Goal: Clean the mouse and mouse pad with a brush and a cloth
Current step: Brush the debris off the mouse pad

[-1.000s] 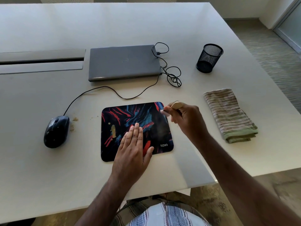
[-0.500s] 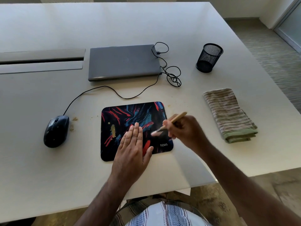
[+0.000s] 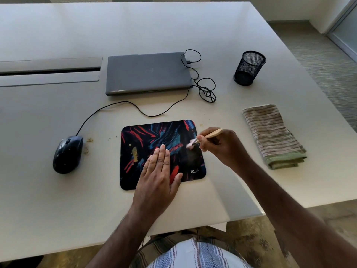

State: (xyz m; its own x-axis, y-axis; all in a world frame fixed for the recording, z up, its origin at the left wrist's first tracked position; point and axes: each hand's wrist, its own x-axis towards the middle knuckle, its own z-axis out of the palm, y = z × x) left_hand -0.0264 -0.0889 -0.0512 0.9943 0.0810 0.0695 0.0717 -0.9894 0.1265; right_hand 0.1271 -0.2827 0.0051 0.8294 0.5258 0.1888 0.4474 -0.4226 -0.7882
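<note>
A dark mouse pad (image 3: 152,136) with red and blue streaks lies on the white table (image 3: 58,209), with a tan smear of dirt on its left part. My left hand (image 3: 158,176) presses flat on the pad's lower middle, fingers together. My right hand (image 3: 222,146) grips a small wooden-handled brush (image 3: 204,138), its pale bristles touching the pad's right side. A black wired mouse (image 3: 67,153) sits left of the pad with crumbs beside it. The folded striped cloth (image 3: 272,134) lies to the right.
A closed grey laptop (image 3: 146,74) lies behind the pad, with the mouse's black cable (image 3: 204,88) looped at its right. A black mesh pen cup (image 3: 249,67) stands at the back right. The table's front edge runs close behind my arms.
My right hand swept the brush from the pad's top right corner down toward its lower right, then back up to the right side. My left hand stayed flat on the pad.
</note>
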